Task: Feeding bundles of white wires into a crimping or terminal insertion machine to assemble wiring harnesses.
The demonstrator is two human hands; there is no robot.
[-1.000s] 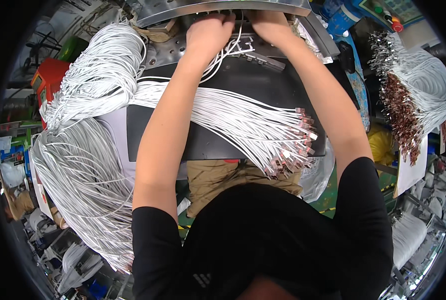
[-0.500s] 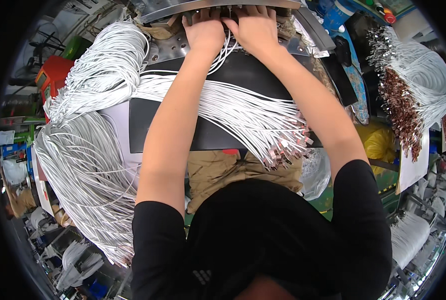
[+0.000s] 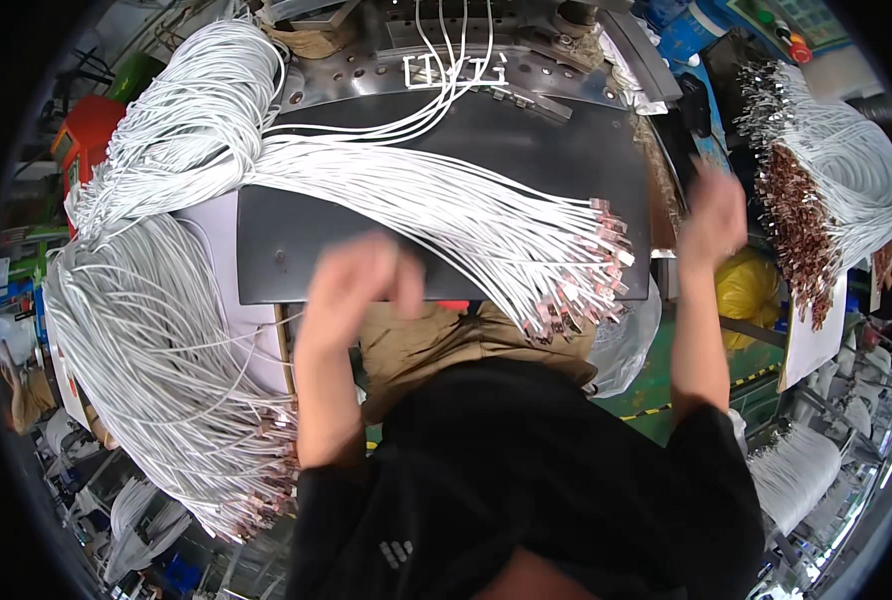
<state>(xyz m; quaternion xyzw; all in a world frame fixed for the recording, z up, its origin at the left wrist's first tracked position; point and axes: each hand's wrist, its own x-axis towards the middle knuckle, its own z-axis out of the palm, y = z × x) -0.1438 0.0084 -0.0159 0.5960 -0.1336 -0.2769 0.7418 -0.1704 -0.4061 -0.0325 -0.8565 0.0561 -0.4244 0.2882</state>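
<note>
A cable bundle (image 3: 406, 190) lies across the board (image 3: 566, 150), its connectors (image 3: 581, 275) to the right. A plate (image 3: 371, 72) sits at the board's far side, a second bundle (image 3: 201, 110) far left, a third bundle (image 3: 156, 350) near left.

I have both bare forearms (image 3: 699, 335) reaching up from short black fabric sleeves (image 3: 711, 455), spread well apart. My bare left hand (image 3: 358, 280) is motion-blurred in front of my black-shirted torso (image 3: 526, 460), its fingers bent forward. My bare right hand (image 3: 714, 215) sits out to the side, wrist nearly straight, fingers blurred; how far either grip closes, I cannot tell.
</note>
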